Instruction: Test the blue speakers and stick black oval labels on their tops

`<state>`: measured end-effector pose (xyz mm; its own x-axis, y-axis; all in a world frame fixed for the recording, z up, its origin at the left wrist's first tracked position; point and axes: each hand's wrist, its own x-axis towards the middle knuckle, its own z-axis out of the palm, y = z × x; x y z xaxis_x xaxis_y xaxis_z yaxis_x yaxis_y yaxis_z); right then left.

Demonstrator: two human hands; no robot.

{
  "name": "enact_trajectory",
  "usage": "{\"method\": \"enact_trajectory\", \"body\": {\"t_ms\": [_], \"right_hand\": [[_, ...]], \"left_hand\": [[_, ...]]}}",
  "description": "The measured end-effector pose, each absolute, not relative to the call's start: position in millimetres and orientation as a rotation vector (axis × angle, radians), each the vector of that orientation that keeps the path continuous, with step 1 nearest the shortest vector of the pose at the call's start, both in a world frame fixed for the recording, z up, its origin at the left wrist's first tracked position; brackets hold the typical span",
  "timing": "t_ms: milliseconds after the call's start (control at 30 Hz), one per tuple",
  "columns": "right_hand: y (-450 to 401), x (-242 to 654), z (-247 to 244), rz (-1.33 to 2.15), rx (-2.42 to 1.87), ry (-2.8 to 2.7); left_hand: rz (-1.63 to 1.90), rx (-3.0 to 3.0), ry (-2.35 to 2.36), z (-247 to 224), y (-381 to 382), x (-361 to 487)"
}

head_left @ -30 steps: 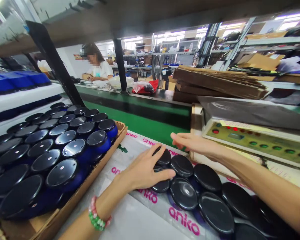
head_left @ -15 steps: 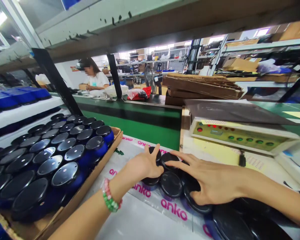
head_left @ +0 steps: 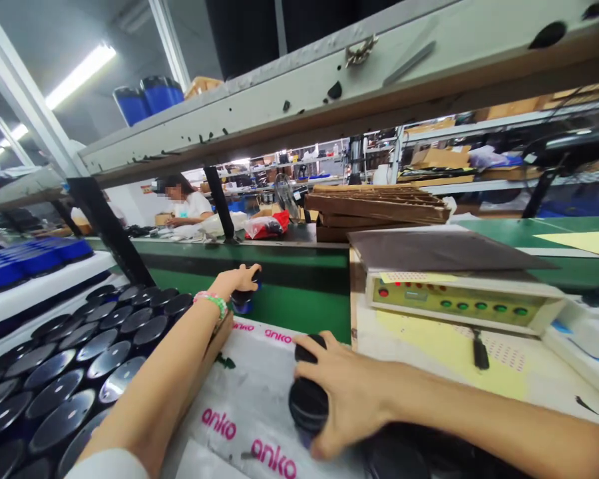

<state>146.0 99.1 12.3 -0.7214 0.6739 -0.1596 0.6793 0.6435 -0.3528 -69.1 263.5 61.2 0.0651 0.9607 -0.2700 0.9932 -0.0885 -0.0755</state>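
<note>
My left hand (head_left: 235,281) reaches out over the green belt, its fingers closed around a blue canister with a black lid (head_left: 243,306). Whether it has a second canister under it, I cannot tell. On the printed plastic sheet (head_left: 239,372), my right hand (head_left: 352,382) curls around black-lidded canisters (head_left: 307,407); at least two show by its fingers and thumb. More black-lidded canisters (head_left: 397,456) lie beneath my right forearm, mostly hidden and dark.
At left is a cardboard tray packed with black-lidded blue canisters (head_left: 97,346). The green conveyor belt (head_left: 299,293) crosses ahead. A control box with buttons (head_left: 459,303) stands right, and a shelf beam (head_left: 279,100) spans overhead. Beyond the belt sits a person (head_left: 192,203).
My left hand has moved forward and left, from the plastic sheet to above the belt, carrying a canister. My right hand has shifted left with canisters. The view has tilted upward.
</note>
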Motion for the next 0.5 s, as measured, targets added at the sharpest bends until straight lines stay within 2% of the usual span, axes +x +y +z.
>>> {"method": "enact_trajectory", "body": {"t_ms": [267,400,500], "right_hand": [[239,67,6,-0.519,1.503,2.794],[268,33,-3,-0.592,1.507,2.744],[266,34,12,-0.603,1.459,2.757]], "left_hand": [[-0.249,2.314,2.014,49,302,-112],[-0.041,2.4,2.062,80,306,-123],[0.094,2.494,2.041,108,285,-113]]}}
